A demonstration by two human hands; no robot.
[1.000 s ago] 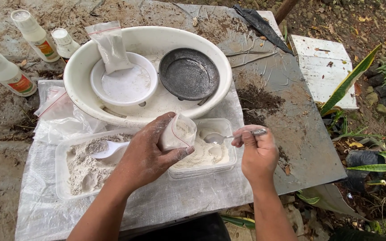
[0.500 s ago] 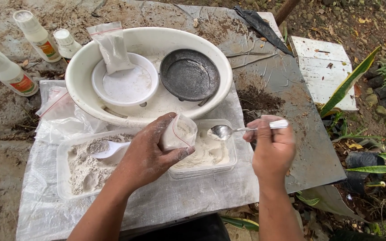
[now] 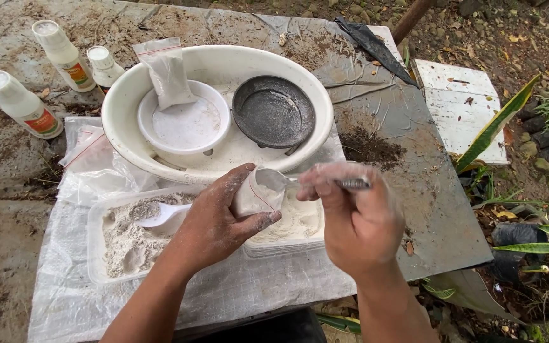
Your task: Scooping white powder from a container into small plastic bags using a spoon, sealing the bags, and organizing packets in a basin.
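Left hand [image 3: 220, 219] grips a small clear plastic bag [image 3: 257, 194] while right hand [image 3: 351, 213] tips a metal spoon [image 3: 287, 180] of white powder in, needing a steady pour.

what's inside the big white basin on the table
Inside the big white basin sit a white dish with a small bag of powder leaning on it, and a dark round pan. Beneath them is hidden.

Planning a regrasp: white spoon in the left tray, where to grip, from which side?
Grip the white spoon by its bowl end, coming from above right. That end lies bare on the powder; the other end runs under the left hand, which holds a small bag over the trays.
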